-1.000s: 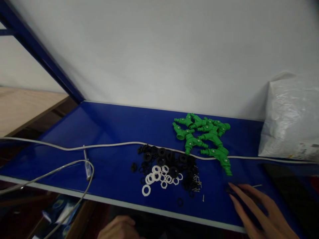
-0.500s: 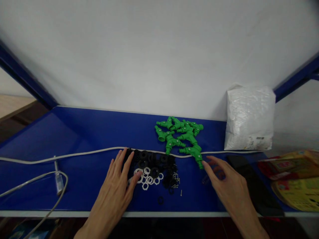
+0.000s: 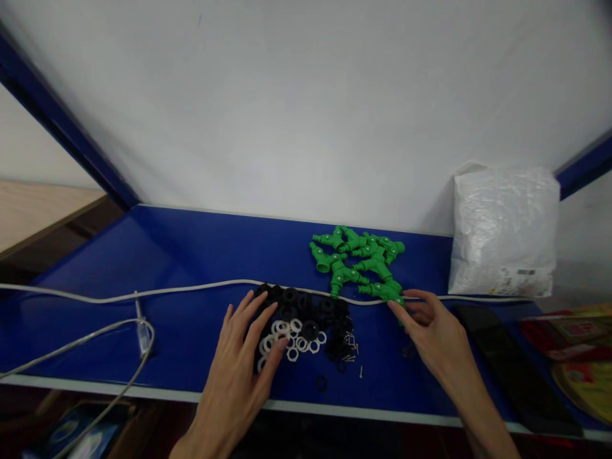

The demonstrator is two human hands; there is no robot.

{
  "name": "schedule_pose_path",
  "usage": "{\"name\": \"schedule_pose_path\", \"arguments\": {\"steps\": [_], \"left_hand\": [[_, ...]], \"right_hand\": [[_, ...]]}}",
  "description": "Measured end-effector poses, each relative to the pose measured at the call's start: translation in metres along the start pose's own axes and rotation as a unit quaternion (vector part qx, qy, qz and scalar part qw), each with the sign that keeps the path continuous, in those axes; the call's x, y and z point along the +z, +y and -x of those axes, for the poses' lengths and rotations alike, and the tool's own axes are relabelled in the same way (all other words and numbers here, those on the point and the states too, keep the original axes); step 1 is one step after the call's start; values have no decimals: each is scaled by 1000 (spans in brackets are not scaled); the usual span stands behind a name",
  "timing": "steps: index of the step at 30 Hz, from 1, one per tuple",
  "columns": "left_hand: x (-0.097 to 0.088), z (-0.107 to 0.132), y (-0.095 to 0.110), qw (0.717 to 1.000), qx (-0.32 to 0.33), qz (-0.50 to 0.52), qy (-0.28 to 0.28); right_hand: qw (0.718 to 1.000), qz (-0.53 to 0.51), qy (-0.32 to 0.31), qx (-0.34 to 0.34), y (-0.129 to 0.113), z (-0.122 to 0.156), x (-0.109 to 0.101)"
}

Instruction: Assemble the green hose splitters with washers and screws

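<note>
Left hand (image 3: 239,357) is palm down, open, fingers loosely spread over the left edge of the black parts (image 3: 310,330) and white rings (image 3: 292,359). Right hand (image 3: 425,322) has thumb and fingers at the end of the nearest green fitting (image 3: 382,291); can't tell if it grips. Roughly eight fittings in all, behind the rings. One white bag (image 3: 504,233), upright, contents hidden. One screwdriver (image 3: 143,336), far left.
</note>
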State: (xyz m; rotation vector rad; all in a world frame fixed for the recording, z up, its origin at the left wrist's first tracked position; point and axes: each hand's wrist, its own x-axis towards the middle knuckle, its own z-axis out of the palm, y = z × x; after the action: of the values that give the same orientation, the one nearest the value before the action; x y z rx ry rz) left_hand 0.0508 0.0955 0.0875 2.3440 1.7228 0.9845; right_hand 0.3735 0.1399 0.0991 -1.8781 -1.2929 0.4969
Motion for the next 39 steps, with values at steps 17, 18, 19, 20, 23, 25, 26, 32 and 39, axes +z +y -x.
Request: {"name": "schedule_pose_path", "arguments": {"steps": [17,18,19,20,23,25,26,32,39], "left_hand": [[19,16,44,987,106,65,-101],[17,15,42,987,104,69,-99],[16,15,40,987,106,73,-94],[15,16,37,987,109,76,-90],[17,18,30,987,116,81,-77],[21,20,27,988,111,80,-76],[23,20,25,988,108,82,-76],[28,20,23,986,86,116,-87],[35,25,24,985,66,145,-60]], "right_hand": [[973,-218,70,-14,-25,15,-2],[972,-226,67,-14,-27,16,-2],[970,-234,63,-14,-28,18,-1],[969,-241,60,-14,-28,19,-1],[964,-258,54,-21,-29,20,3],[962,-268,51,-28,-28,21,6],[961,-271,49,-31,-28,21,8],[954,-297,43,-23,-26,29,12],[944,-328,31,8,-23,34,14]]}}
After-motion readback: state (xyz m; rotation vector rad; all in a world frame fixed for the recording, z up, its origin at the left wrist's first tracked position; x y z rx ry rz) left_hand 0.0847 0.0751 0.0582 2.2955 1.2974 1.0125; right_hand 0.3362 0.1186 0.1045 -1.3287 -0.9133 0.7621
